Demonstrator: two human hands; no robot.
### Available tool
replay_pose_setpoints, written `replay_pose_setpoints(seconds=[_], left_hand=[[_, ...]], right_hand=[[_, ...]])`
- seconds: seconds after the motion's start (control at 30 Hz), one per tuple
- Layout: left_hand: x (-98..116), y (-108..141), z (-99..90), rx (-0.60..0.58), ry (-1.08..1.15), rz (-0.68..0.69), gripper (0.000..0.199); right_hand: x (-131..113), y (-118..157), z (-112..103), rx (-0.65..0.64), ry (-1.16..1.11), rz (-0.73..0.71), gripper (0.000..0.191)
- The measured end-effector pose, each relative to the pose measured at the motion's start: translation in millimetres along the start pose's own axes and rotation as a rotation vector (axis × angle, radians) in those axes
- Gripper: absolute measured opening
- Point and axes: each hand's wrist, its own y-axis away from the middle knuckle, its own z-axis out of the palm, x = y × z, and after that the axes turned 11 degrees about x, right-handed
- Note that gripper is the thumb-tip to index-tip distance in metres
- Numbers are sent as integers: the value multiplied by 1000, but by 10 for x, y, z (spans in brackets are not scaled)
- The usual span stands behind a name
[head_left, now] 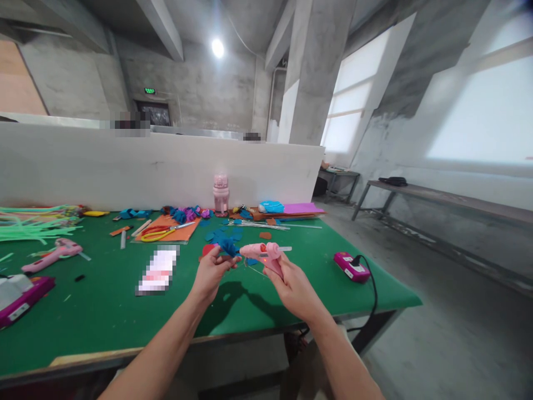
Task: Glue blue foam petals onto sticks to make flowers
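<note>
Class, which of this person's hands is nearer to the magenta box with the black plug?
Right. The right hand, gripping the pink glue gun, is left of the magenta box; the left hand, holding the blue piece, is farther left.

The bare right hand (295, 284) partly hid the pink plastic glue gun (256, 251); a flat pink-and-white rectangle (159, 270) was blurred out.
</note>
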Motion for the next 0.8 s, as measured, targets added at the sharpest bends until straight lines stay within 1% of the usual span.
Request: replay_pose_setpoints(seconds=[0.27, 0.47, 0.63, 0.8], left_hand=[[-16, -9, -8, -15, -1, 6, 29], [14, 10, 7, 0, -1, -3, 27], [14, 10, 8, -7, 9, -13, 31], [-1, 0, 0, -6, -1, 3, 28]], right_hand=[[-2, 2, -7, -10, 12, 10, 46], [-20, 1, -16, -16, 28, 16, 44], [-30, 2, -18, -3, 19, 12, 46], [-23, 6, -22, -13, 37, 17, 44]])
